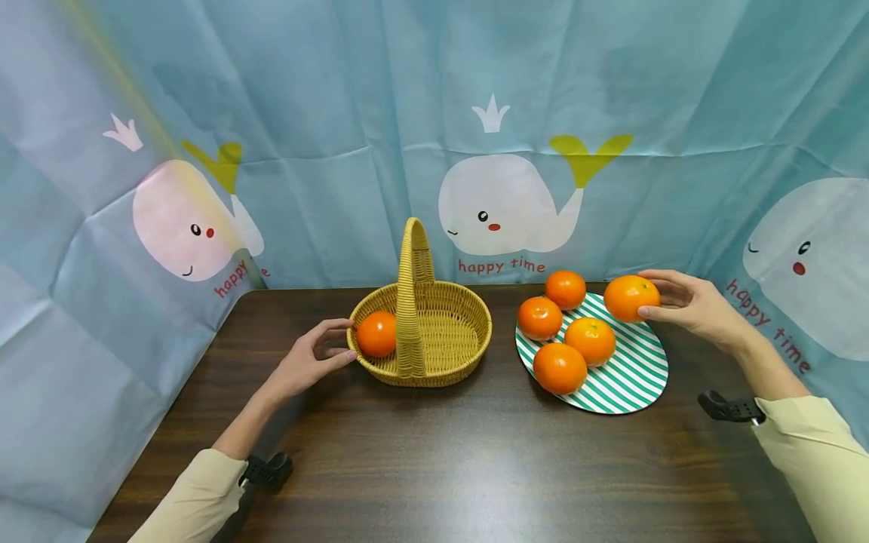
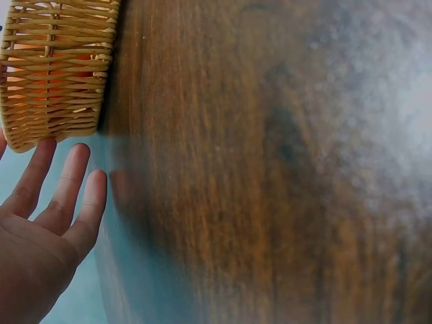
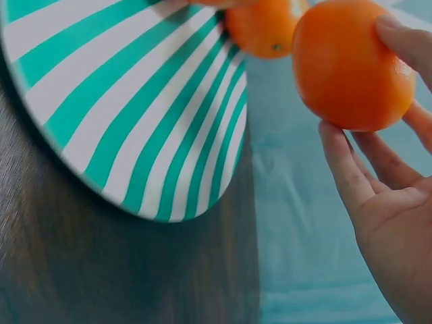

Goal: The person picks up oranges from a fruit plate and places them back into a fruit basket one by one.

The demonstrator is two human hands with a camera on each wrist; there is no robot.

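Head view: I've got an oval wicker basket point(image 1: 455, 328), tight yellow weave, hoop handle arched across its short axis; long axis runs side to side, along the table's back edge. One smooth, glossy mandarin point(image 1: 376, 335) inside, at its left end. My left hand point(image 1: 305, 362) is at the basket's left end, thumb and fingers apart, tips touching the rim. Right of the basket, well apart: round mat point(image 1: 634, 377), green and white stripes, four mandarins point(image 1: 591, 341) bunched on its basket side. My right hand point(image 1: 695, 309) pinches a further mandarin point(image 1: 627, 298) over the mat's far side from the basket; squat round shape, stem direction unclear to me. Wood-grain table point(image 1: 475, 467) fills a gap between basket and mat and spreads wide in front of the basket; creased whale-print curtain point(image 1: 326, 113) rises close behind it.

Left wrist view: three fingers extended, one tip against the woven wall; orange shows through the weave. Table surface runs off alongside the basket.

Right wrist view: thumb and fingers clamped on the held mandarin, smooth skin, faintly dimpled. Mat's curved edge sits apart from my fingers.
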